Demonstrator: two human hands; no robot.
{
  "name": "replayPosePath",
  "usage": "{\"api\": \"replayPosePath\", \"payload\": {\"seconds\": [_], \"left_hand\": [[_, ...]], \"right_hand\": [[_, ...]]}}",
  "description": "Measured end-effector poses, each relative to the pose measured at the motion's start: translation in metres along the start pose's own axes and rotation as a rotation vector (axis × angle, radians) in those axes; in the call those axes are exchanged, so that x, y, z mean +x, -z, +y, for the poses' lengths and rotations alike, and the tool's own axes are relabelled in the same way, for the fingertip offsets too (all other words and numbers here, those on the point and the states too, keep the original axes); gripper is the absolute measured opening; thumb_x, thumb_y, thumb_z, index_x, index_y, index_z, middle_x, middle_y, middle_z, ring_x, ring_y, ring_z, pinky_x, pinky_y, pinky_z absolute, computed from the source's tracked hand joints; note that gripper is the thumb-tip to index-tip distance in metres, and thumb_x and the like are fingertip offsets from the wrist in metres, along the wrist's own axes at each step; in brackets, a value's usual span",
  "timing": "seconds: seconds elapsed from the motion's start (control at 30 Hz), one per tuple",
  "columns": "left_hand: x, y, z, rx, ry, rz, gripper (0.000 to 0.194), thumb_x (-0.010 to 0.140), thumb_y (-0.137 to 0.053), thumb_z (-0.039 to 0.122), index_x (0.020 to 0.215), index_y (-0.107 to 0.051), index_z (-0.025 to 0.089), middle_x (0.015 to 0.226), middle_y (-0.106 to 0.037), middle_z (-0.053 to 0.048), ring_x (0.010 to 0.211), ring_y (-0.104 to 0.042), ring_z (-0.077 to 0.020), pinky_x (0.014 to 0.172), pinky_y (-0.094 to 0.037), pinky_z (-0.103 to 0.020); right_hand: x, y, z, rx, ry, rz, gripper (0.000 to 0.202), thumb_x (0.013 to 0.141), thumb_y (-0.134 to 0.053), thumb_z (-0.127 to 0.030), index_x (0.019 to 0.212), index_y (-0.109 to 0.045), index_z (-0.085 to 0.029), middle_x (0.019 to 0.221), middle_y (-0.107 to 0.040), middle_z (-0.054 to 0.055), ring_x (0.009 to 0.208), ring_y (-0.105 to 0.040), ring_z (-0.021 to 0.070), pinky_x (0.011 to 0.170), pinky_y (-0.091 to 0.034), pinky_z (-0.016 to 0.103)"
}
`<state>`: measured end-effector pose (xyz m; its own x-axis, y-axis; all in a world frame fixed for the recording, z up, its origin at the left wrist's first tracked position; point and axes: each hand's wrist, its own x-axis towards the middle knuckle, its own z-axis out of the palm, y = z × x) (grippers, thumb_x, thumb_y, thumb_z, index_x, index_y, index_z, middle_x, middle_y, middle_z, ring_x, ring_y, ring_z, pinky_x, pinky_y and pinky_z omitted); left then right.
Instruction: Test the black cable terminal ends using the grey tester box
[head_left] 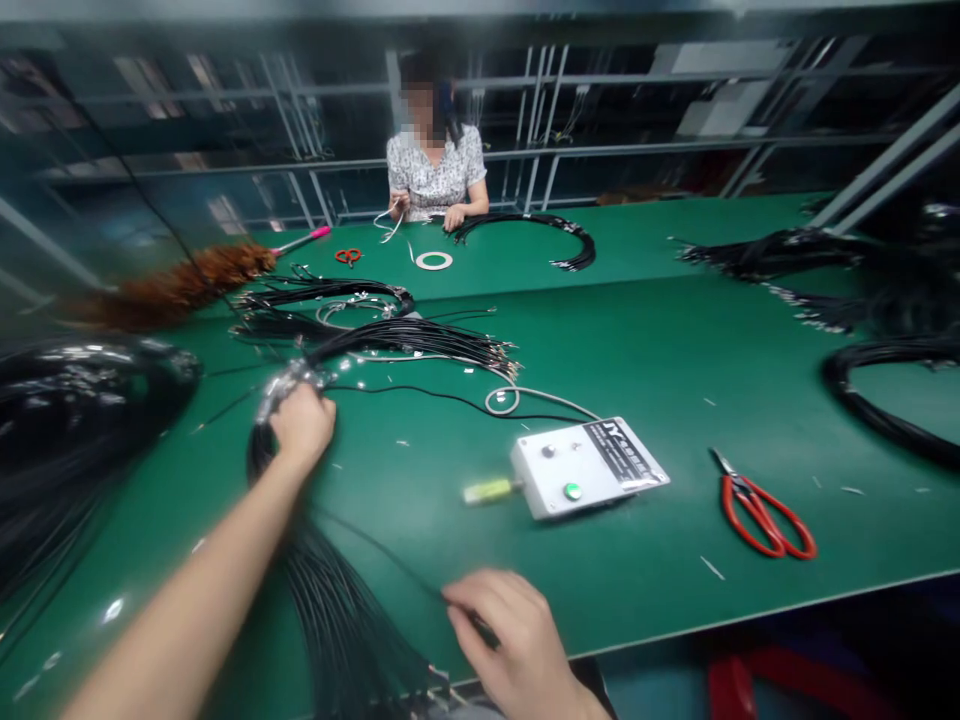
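My left hand (304,425) is closed round a bundle of black cables (259,455) near its upper bend, where clear plastic shows. The loose ends of the bundle hang toward the table's front edge. At the front, my right hand (499,620) pinches one thin black cable (386,553) that runs back toward the bundle. A white box (574,470) with a green button and a yellow-green plug stands right of the bundle. Behind my left hand lies another spread of black cables (427,340) with bare tips.
Red-handled scissors (765,515) lie on the green table (675,370) at the right. Cable coils (90,385) sit left, others (862,390) right. Across the table a person (437,170) handles cables near a white ring (434,261). A brown duster (187,285) lies back left.
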<state>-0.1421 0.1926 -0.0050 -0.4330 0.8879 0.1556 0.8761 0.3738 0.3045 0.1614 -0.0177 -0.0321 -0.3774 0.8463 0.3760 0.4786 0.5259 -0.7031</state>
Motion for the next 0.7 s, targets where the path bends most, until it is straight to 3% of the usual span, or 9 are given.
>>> {"api": "replayPosePath", "payload": {"seconds": [0.13, 0.2, 0.23, 0.27, 0.33, 0.4, 0.5, 0.6, 0.7], "left_hand": [[-0.018, -0.004, 0.012, 0.036, -0.059, 0.028, 0.039, 0.09, -0.043, 0.032, 0.116, -0.052, 0.005, 0.113, -0.063, -0.028, 0.112, -0.057, -0.0426, 0.092, -0.042, -0.057], [-0.048, 0.01, 0.019, -0.009, -0.188, 0.044, 0.039, 0.094, -0.041, 0.036, 0.122, -0.049, 0.01, 0.12, -0.061, -0.023, 0.119, -0.054, -0.0367, 0.098, -0.039, -0.052], [-0.069, 0.019, 0.024, -0.076, -0.325, 0.032, 0.036, 0.095, -0.041, 0.036, 0.121, -0.05, 0.012, 0.119, -0.061, -0.02, 0.118, -0.054, -0.0335, 0.1, -0.039, -0.049], [-0.092, 0.029, 0.03, -0.171, -0.486, -0.038, 0.031, 0.096, -0.041, 0.036, 0.116, -0.053, 0.015, 0.115, -0.063, -0.017, 0.114, -0.056, -0.0303, 0.099, -0.041, -0.046], [-0.142, 0.048, 0.044, -0.323, -0.795, -0.329, 0.028, 0.096, -0.046, 0.035, 0.118, -0.053, 0.019, 0.118, -0.062, -0.012, 0.113, -0.056, -0.0257, 0.099, -0.043, -0.04], [-0.185, 0.06, 0.059, -0.371, -0.974, -0.604, 0.035, 0.093, -0.054, 0.031, 0.126, -0.049, 0.02, 0.121, -0.062, -0.011, 0.111, -0.056, -0.0252, 0.096, -0.046, -0.039], [-0.218, 0.062, 0.071, -0.407, -0.946, -0.69, 0.023, 0.096, -0.047, 0.018, 0.118, -0.053, 0.017, 0.108, -0.067, -0.01, 0.096, -0.06, -0.0239, 0.088, -0.048, -0.039], [-0.222, 0.051, 0.072, -0.466, -0.839, -0.678, 0.019, 0.099, -0.041, 0.016, 0.1, -0.06, 0.017, 0.09, -0.069, -0.007, 0.082, -0.061, -0.0213, 0.077, -0.048, -0.034], [-0.219, 0.044, 0.066, -0.593, -0.754, -0.667, 0.02, 0.099, -0.044, 0.018, 0.094, -0.063, 0.018, 0.086, -0.07, -0.004, 0.078, -0.062, -0.0181, 0.074, -0.047, -0.029]], "right_hand": [[0.003, 0.003, -0.002, 0.174, -0.12, 0.067, 0.015, 0.09, -0.056, -0.013, 0.097, -0.067, -0.021, 0.088, -0.07, 0.005, 0.078, -0.065, 0.0164, 0.068, -0.05, 0.028], [0.006, 0.006, -0.003, 0.311, -0.257, 0.107, 0.007, 0.089, -0.061, -0.018, 0.09, -0.068, -0.02, 0.086, -0.069, 0.005, 0.074, -0.064, 0.0154, 0.065, -0.051, 0.026], [0.008, 0.008, -0.003, 0.38, -0.332, 0.128, 0.004, 0.087, -0.065, -0.021, 0.089, -0.069, -0.02, 0.085, -0.069, 0.005, 0.073, -0.064, 0.0153, 0.065, -0.052, 0.026], [0.009, 0.009, -0.003, 0.449, -0.405, 0.15, 0.005, 0.085, -0.068, -0.024, 0.088, -0.069, -0.02, 0.085, -0.07, 0.005, 0.073, -0.065, 0.0156, 0.067, -0.053, 0.027], [0.011, 0.013, -0.004, 0.588, -0.532, 0.19, 0.013, 0.082, -0.073, -0.029, 0.088, -0.068, -0.019, 0.087, -0.071, 0.005, 0.077, -0.068, 0.0173, 0.072, -0.055, 0.028], [0.012, 0.018, -0.004, 0.713, -0.627, 0.207, 0.02, 0.077, -0.077, -0.033, 0.089, -0.068, -0.019, 0.088, -0.073, 0.005, 0.079, -0.07, 0.0187, 0.074, -0.056, 0.03], [0.011, 0.027, -0.002, 0.824, -0.71, 0.188, 0.026, 0.071, -0.083, -0.034, 0.086, -0.069, -0.018, 0.087, -0.075, 0.006, 0.079, -0.071, 0.0196, 0.077, -0.057, 0.032], [0.007, 0.035, 0.001, 0.91, -0.759, 0.217, 0.027, 0.07, -0.084, -0.035, 0.086, -0.069, -0.018, 0.086, -0.076, 0.006, 0.078, -0.071, 0.0194, 0.074, -0.054, 0.031], [0.006, 0.036, 0.002, 0.988, -0.787, 0.263, 0.026, 0.074, -0.081, -0.037, 0.087, -0.07, -0.018, 0.085, -0.074, 0.006, 0.073, -0.068, 0.0163, 0.064, -0.048, 0.026]]}}
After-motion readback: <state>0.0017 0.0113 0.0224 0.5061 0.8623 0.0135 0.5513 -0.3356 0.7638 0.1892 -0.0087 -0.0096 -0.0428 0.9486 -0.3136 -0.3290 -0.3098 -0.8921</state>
